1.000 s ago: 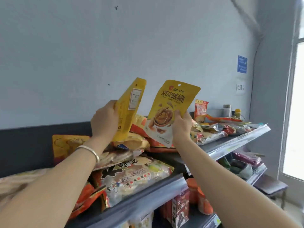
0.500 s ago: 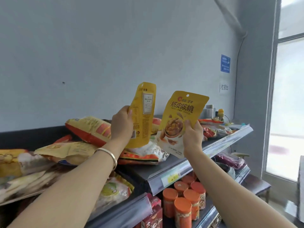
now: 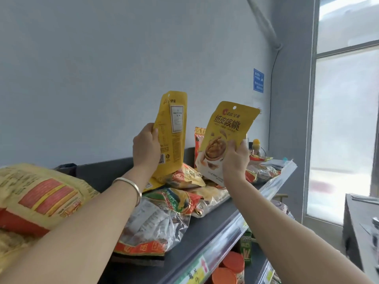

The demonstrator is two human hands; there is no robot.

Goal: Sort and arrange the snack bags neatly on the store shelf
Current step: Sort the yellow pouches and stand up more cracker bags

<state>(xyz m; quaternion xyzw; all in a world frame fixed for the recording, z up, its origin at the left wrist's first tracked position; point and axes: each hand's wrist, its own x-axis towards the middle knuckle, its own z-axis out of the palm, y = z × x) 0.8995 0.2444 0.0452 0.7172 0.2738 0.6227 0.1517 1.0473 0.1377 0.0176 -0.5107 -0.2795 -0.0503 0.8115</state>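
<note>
My left hand (image 3: 146,148) grips a yellow snack bag (image 3: 173,128) by its left edge, held upright with its printed back toward me. My right hand (image 3: 235,159) grips a second yellow walnut bag (image 3: 223,136) by its lower right side, front toward me and tilted slightly right. Both bags are raised above the top shelf (image 3: 207,230). Under them lies a loose pile of snack bags (image 3: 184,179), some yellow and red, some clear.
A big yellow and red bag (image 3: 41,193) lies at the left on the shelf. A clear bag with a red band (image 3: 153,226) sits near the shelf front. Orange-lidded jars (image 3: 231,265) and a green box (image 3: 245,247) stand on the lower shelf. A dark counter (image 3: 361,226) is at the right.
The view has shifted right along the shelf and closer to it. Both hands still hold their yellow bags upright, now spread a little wider apart above the pile.
</note>
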